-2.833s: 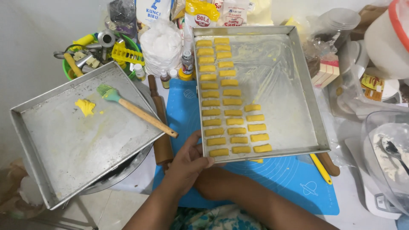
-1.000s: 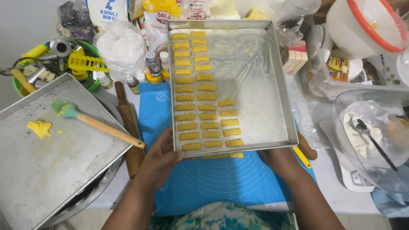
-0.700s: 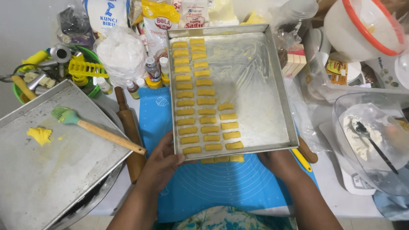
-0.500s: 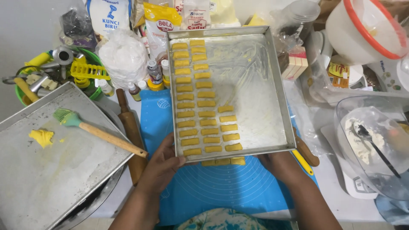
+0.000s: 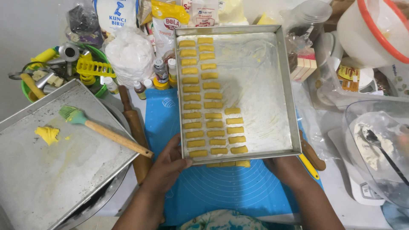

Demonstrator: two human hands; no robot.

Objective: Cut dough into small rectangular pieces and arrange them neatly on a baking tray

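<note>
Metal baking tray, greased and floured, sitting over blue silicone mat, long axis running 12 to 6. Left hand clamping near-left corner at approx 7, thumb over rim; right hand tucked under near-right corner at approx 5, grip partly hidden, can't tell how tight. Yellow dough strips lying in 3 cols along left side, soft, matte. Wooden rolling pin lying at 9, w/ 2nd tray beyond.

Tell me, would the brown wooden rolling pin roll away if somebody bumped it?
Probably: the brown wooden rolling pin is a round, smooth cylinder lying flat. It looks stiff and solid. The grey metal tray beside it and the blue silicone mat might stop it quickly.
</note>
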